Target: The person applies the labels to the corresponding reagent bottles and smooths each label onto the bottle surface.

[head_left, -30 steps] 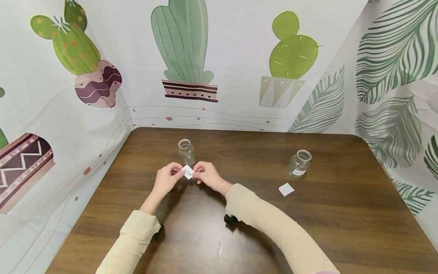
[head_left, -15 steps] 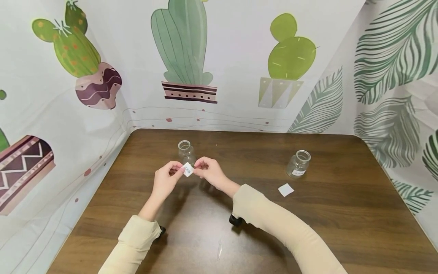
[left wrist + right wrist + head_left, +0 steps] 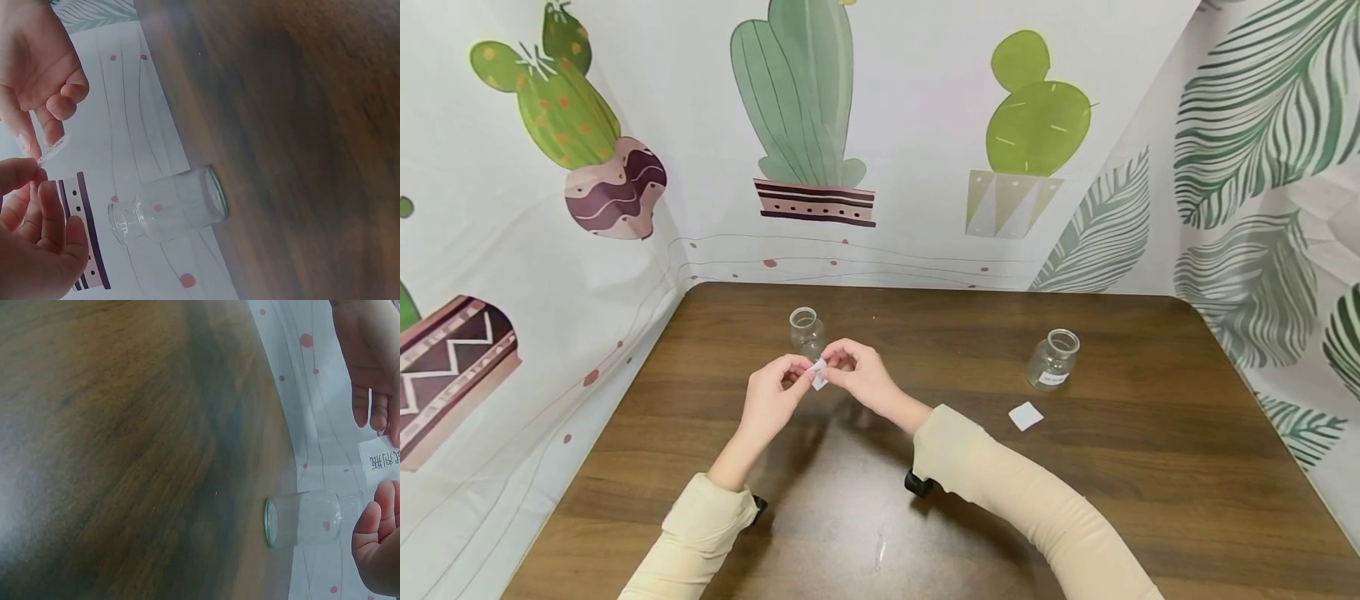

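A small white label point(image 3: 820, 383) with printed characters is held up between my two hands. My left hand point(image 3: 771, 395) pinches its left side between thumb and forefinger, and my right hand point(image 3: 867, 380) pinches the opposite side. In the right wrist view the label point(image 3: 375, 461) shows its dark print toward the camera, while the left wrist view catches the label point(image 3: 55, 150) nearly edge-on. Just behind the fingers stands an open clear glass jar point(image 3: 806, 328), upright, its lower part hidden by the hands in the head view. No label shows on this jar point(image 3: 178, 206).
Toward the right of the brown table point(image 3: 1120, 500) stands another open glass jar point(image 3: 1052, 360) bearing a white label point(image 3: 1054, 378). In front of it lies a white paper square point(image 3: 1026, 416). A cloth wall point(image 3: 917, 242) printed with cacti borders the table's back.
Both hands have drawn closer together at the label, the left shifting slightly right. The label has turned and now looks narrower. The jars and paper square have stayed put.
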Demonstrator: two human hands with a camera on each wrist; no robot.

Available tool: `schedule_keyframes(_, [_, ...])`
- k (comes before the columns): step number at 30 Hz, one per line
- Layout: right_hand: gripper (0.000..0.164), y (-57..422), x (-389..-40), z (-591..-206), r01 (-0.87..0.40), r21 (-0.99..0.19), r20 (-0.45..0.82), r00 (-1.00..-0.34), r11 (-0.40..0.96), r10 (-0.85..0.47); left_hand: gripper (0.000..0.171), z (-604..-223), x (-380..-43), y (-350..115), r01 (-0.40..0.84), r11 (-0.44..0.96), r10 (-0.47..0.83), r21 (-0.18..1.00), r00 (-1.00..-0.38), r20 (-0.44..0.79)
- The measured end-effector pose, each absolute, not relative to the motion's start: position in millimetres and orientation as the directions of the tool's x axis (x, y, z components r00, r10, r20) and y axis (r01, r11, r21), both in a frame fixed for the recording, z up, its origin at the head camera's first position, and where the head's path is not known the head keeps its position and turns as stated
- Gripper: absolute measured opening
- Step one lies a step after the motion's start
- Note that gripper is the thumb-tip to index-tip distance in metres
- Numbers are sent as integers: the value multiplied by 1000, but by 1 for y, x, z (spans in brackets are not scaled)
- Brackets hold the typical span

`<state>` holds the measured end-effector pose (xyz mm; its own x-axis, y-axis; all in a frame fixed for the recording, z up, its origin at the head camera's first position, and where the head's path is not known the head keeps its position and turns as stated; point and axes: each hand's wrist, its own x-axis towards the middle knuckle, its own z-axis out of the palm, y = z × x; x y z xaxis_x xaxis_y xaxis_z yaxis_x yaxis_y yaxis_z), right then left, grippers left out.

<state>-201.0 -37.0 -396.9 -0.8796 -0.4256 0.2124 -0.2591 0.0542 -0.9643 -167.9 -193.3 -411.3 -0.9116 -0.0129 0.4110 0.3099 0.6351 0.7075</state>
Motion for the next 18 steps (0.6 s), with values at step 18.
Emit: schedule_keyframes(18, [15,-35,-202,-398,-251,-962,178,-871,104,-458,6,-418,-168,-193,340,666,44,664,-907,420])
